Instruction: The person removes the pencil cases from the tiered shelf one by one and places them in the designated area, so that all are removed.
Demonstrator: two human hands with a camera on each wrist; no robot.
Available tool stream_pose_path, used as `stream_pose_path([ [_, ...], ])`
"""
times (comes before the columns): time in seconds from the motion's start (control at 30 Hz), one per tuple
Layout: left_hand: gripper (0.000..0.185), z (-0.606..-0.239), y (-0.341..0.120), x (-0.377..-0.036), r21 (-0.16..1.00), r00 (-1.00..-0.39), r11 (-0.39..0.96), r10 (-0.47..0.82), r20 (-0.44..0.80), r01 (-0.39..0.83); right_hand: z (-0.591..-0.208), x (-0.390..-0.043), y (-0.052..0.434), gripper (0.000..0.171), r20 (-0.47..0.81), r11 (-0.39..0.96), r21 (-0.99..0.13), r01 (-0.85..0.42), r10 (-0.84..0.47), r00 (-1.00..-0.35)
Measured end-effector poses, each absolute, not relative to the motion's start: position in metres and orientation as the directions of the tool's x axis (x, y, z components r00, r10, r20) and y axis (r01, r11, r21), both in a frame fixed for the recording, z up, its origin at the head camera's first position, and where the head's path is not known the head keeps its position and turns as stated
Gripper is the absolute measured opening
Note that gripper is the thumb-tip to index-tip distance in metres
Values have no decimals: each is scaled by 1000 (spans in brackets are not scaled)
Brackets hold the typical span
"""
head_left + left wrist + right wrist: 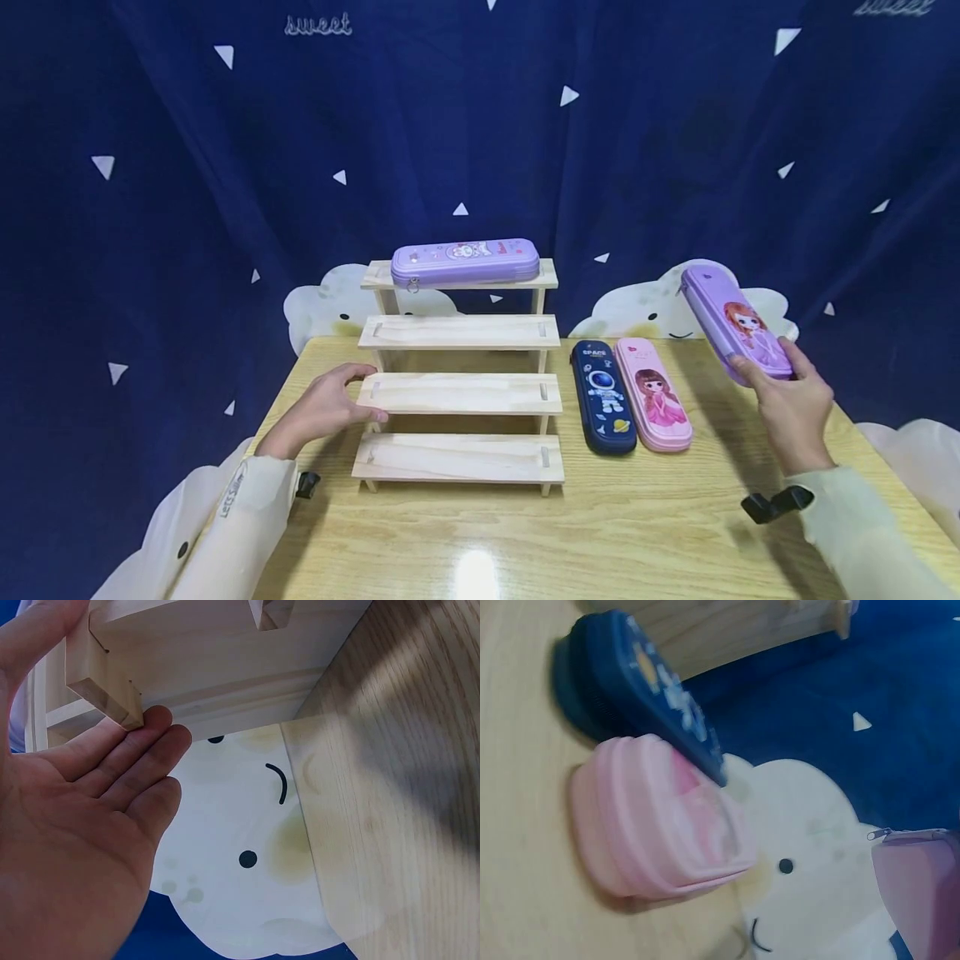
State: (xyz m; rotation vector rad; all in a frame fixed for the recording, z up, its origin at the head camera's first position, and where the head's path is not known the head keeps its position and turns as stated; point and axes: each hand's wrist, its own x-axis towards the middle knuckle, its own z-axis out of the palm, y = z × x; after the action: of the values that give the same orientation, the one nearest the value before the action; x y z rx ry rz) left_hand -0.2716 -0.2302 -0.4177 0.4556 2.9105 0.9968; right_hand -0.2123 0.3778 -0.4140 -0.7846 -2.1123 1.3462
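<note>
My right hand (787, 400) grips a purple pencil case with a girl picture (735, 321) by its near end, lifted above the table's right side; its end shows in the right wrist view (922, 889). My left hand (330, 404) rests with straight fingers against the left end of the third step of a wooden stepped rack (459, 392); the fingertips (161, 731) touch a wooden end there. Another purple pencil case (465, 260) lies on the top step. A navy space case (603, 396) and a pink girl case (654, 393) lie side by side on the table.
The wooden table (637, 533) stands before a dark blue curtain (225, 167) with white triangles and cloud shapes. The navy case (637, 682) and pink case (660, 825) lie just left of my right hand. The rack's three lower steps are bare.
</note>
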Motion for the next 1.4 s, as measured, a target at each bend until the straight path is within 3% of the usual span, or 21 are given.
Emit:
stream_pose_path([
  [0.73, 95, -418, -230, -269, 605, -955, 748, 287, 73, 271, -481, -200, 372, 100, -79, 384, -838, 386, 616, -784],
  [1.4, 95, -418, -231, -270, 598, -957, 757, 281, 67, 264, -507, -194, 365, 99, -70, 447, -809, 382, 571, -818],
])
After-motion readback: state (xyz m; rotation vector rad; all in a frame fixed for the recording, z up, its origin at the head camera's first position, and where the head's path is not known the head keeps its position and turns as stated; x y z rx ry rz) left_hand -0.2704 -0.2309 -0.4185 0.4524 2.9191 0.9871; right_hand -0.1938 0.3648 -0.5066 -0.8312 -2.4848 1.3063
